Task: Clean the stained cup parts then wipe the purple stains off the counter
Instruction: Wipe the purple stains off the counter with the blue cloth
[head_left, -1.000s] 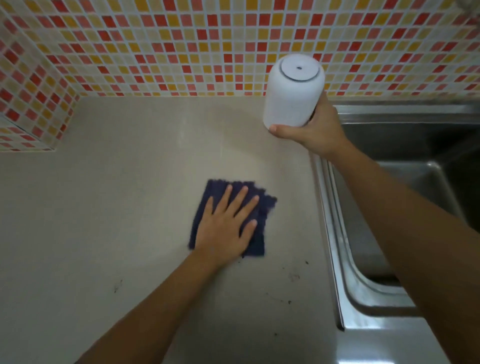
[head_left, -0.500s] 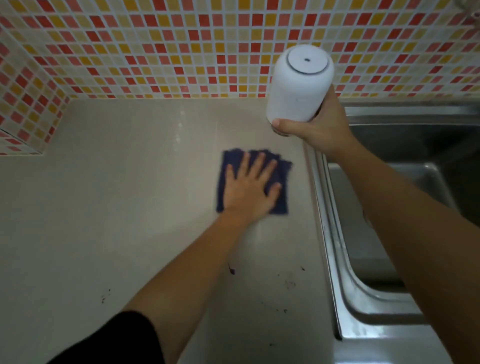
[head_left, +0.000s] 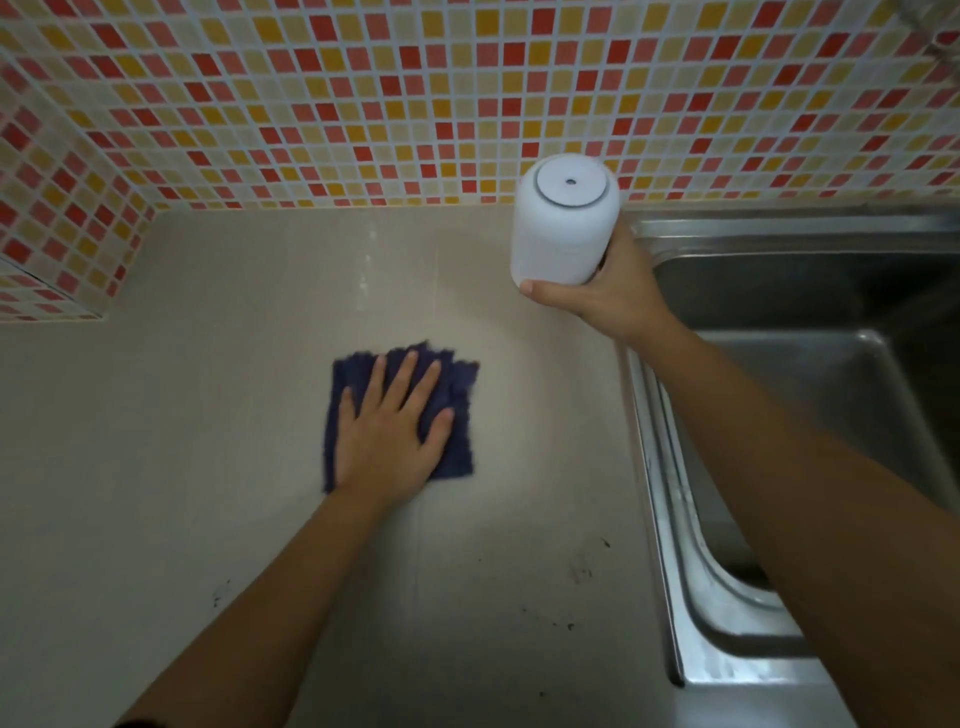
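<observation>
cloth lies under flat left hand; right hand grips seemingly inverted cup.

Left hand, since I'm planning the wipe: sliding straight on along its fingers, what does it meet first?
Probably bare counter, then the tiled wall; it seems to pass left of the raised cup.

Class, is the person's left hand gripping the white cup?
No, the left hand presses flat on the dark blue cloth, while the right hand grips the white cup.

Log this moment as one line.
left hand: flat on dark blue cloth | right hand: holds white plastic cup beside steel sink | beige counter: dark specks unwiped
</observation>
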